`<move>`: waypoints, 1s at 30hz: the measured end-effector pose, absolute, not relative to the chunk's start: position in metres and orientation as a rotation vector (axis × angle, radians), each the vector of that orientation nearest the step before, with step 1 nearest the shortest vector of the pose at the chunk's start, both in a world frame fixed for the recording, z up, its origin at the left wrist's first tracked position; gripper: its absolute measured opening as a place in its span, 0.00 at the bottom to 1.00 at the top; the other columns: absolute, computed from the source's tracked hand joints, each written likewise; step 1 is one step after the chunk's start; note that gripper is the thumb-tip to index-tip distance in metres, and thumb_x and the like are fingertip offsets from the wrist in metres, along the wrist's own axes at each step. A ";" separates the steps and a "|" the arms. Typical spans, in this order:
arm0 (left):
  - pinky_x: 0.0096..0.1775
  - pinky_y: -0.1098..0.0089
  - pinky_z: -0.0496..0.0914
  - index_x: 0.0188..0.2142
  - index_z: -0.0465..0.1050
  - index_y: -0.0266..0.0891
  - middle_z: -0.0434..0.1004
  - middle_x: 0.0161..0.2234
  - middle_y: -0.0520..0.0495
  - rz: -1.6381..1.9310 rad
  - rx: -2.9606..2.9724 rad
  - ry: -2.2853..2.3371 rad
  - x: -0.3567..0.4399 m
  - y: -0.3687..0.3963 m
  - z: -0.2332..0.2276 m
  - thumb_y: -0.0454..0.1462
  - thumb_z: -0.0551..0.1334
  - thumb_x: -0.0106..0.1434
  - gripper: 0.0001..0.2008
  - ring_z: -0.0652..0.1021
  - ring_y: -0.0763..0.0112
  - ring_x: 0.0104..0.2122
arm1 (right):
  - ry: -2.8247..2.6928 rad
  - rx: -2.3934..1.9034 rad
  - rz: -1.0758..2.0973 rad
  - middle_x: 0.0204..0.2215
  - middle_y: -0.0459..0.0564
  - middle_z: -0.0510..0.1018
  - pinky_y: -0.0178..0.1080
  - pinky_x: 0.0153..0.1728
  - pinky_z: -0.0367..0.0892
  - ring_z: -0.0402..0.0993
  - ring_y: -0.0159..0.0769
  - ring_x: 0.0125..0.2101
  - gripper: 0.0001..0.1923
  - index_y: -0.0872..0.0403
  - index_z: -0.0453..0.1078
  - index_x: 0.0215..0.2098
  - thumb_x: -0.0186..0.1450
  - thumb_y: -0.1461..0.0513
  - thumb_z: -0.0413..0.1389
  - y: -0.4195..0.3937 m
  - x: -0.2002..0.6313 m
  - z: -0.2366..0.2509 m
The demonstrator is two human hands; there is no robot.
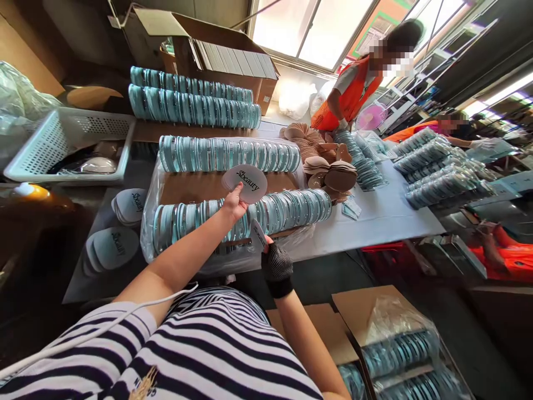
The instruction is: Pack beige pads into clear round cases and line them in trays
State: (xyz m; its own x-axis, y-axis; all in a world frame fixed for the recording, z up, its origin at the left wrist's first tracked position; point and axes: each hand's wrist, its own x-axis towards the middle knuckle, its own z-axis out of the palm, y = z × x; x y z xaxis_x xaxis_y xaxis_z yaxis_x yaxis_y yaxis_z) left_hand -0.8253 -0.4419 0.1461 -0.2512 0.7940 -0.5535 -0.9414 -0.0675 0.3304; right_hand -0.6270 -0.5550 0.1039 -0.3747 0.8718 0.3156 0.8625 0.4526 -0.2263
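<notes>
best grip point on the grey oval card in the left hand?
Take the grey oval card by its lower left rim, coming from below, as the left hand does now. It is thin and flat, held face-on, so a pinch across the edge suits it and probably keeps the printed lettering uncovered. Its other edges are free.

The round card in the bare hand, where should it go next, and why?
Probably down into the near row of blue round cases. The left hand holds the round card just above that row, and the gloved right hand holds a second card at the row's front edge, so slipping one in seems the likely small move.
</notes>
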 end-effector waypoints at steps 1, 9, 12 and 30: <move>0.52 0.61 0.73 0.52 0.72 0.42 0.81 0.46 0.46 1.675 -0.256 0.744 -0.825 -0.443 0.145 0.33 0.62 0.66 0.15 0.81 0.67 0.44 | -2.361 -1.477 0.033 0.37 0.54 0.82 0.33 0.36 0.66 0.78 0.35 0.33 0.21 0.55 0.72 0.54 0.71 0.63 0.42 -0.544 -0.637 0.102; 0.54 0.61 0.72 0.54 0.71 0.42 0.79 0.50 0.45 1.704 -0.249 0.706 -0.825 -0.446 0.145 0.31 0.62 0.65 0.17 0.79 0.67 0.49 | -2.369 -1.763 0.168 0.30 0.51 0.80 0.32 0.28 0.54 0.74 0.34 0.28 0.14 0.57 0.70 0.45 0.70 0.58 0.46 -0.518 -0.645 0.111; 0.55 0.62 0.71 0.54 0.71 0.42 0.79 0.50 0.45 1.723 -0.232 0.681 -0.824 -0.447 0.144 0.31 0.62 0.66 0.18 0.79 0.68 0.50 | -2.299 -1.727 0.229 0.32 0.51 0.80 0.32 0.29 0.56 0.75 0.34 0.30 0.14 0.56 0.70 0.41 0.71 0.58 0.45 -0.519 -0.643 0.106; 0.56 0.63 0.71 0.54 0.71 0.41 0.80 0.50 0.45 1.786 -0.239 0.706 -0.819 -0.453 0.148 0.30 0.64 0.63 0.19 0.78 0.67 0.50 | -2.132 -1.373 1.532 0.17 0.39 0.67 0.30 0.21 0.62 0.64 0.27 0.16 0.18 0.56 0.69 0.49 0.69 0.57 0.43 -0.484 -0.661 0.116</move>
State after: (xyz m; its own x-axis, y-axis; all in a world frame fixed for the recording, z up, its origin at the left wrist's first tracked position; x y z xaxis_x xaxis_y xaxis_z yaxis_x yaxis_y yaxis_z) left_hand -0.8188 -0.4525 0.1475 -0.3360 0.8010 -0.4955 -0.9233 -0.1762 0.3412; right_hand -0.6607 -0.4840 0.1160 -0.5579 0.7538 -0.3472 0.5695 0.0434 -0.8208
